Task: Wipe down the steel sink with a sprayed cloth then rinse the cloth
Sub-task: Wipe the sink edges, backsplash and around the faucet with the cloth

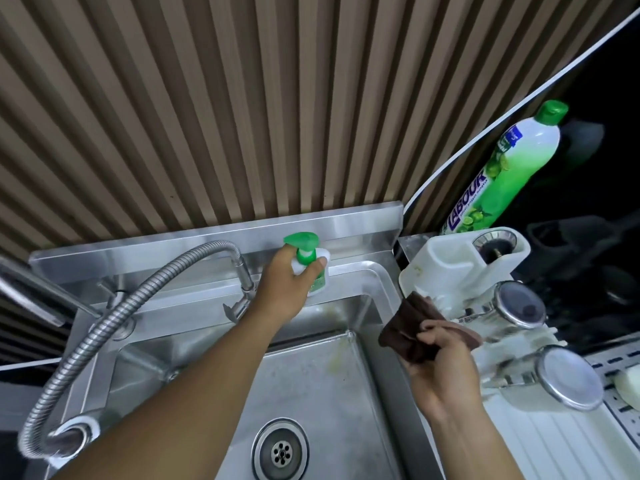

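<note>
A steel sink (377,282) fills the lower middle, with a round drain (280,452) near the bottom edge and a yellowish smear on its floor. On the sink's back ledge stands a small white spray bottle with a green trigger head (304,245). My left hand (287,289) is wrapped around the bottle's neck from the front. My right hand (440,368) holds a folded dark brown cloth (412,323) above the sink's right rim.
A flexible metal faucet hose (114,313) arcs over the sink's left side. To the right are a white holder (460,265) with a sink strainer, a tall green dish-soap bottle (509,168), two steel-lidded jars (519,306) and a white drainboard (540,445). Ribbed panelling rises behind.
</note>
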A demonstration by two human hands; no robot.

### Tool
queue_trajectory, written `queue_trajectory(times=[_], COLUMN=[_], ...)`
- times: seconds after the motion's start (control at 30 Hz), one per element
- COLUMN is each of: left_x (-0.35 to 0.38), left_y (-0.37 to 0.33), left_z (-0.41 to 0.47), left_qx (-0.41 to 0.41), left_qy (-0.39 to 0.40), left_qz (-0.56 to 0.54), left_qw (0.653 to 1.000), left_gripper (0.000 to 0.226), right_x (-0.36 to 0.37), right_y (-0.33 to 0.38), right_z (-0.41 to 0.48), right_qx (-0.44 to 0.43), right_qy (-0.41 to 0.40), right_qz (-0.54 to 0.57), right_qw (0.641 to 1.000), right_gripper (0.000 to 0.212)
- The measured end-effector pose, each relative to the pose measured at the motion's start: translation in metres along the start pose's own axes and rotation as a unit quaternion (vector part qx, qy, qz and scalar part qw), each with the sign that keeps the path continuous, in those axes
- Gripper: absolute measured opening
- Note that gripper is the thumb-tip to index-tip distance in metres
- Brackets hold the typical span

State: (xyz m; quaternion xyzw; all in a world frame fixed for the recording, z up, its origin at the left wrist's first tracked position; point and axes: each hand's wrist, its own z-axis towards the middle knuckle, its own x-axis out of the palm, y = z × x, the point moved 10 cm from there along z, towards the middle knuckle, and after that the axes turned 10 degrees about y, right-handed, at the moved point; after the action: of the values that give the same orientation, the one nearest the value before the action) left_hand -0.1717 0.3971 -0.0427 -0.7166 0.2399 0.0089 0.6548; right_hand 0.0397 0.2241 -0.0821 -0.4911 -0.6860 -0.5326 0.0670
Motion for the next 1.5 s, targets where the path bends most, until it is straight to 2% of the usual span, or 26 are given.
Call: queue_trajectory(times=[0.2,0.37,0.57,0.83,1.0,1.23,1.3,1.37,1.43,1.5], left_x=[0.009,0.012,0.012,0.01,0.005,-0.005,-0.01,-0.013,-0.016,-0.019], left_y=[-0.009,-0.008,-0.007,-0.005,0.002,0.004,0.007,0.009,0.012,0.016], left_z=[0.015,0.018,0.019,0.019,0.016,-0.004,-0.011,-0.017,-0.021,-0.025], left_qx=[0.014,0.016,0.018,0.012,0.01,0.003,-0.011,-0.021,-0.036,-0.049], left_qy=[0.022,0.034,0.028,0.016,0.003,-0.007,-0.019,-0.025,-0.025,-0.027], left_qz=[0.028,0.036,0.041,0.027,0.013,-0.009,-0.006,0.0,0.01,0.021], left_qw=[0.999,0.999,0.999,0.999,1.0,1.0,1.0,0.999,0.999,0.998], left_gripper=[0.021,0.023,0.027,0.034,0.04,0.055,0.056,0.056,0.058,0.061], right_x=[-0.013,-0.009,-0.012,-0.015,-0.021,-0.017,-0.014,-0.011,-0.012,-0.004], right_y=[-0.009,-0.009,-0.013,-0.022,-0.027,-0.035,-0.039,-0.037,-0.026,-0.007], right_z=[0.002,0.001,-0.001,-0.006,-0.006,-0.001,-0.002,-0.005,-0.006,-0.001], right_qx=[0.024,0.032,0.042,0.064,0.08,0.091,0.094,0.082,0.051,-0.003], right_qy=[-0.028,-0.001,0.024,-0.002,-0.001,0.024,0.038,0.038,0.007,0.006], right_qz=[0.002,0.009,0.001,-0.016,-0.045,-0.036,-0.036,-0.059,-0.138,-0.231], right_qw=[0.999,0.999,0.999,0.998,0.996,0.995,0.994,0.994,0.989,0.973], right_gripper=[0.026,0.028,0.029,0.021,0.049,0.074,0.072,0.056,0.038,0.036])
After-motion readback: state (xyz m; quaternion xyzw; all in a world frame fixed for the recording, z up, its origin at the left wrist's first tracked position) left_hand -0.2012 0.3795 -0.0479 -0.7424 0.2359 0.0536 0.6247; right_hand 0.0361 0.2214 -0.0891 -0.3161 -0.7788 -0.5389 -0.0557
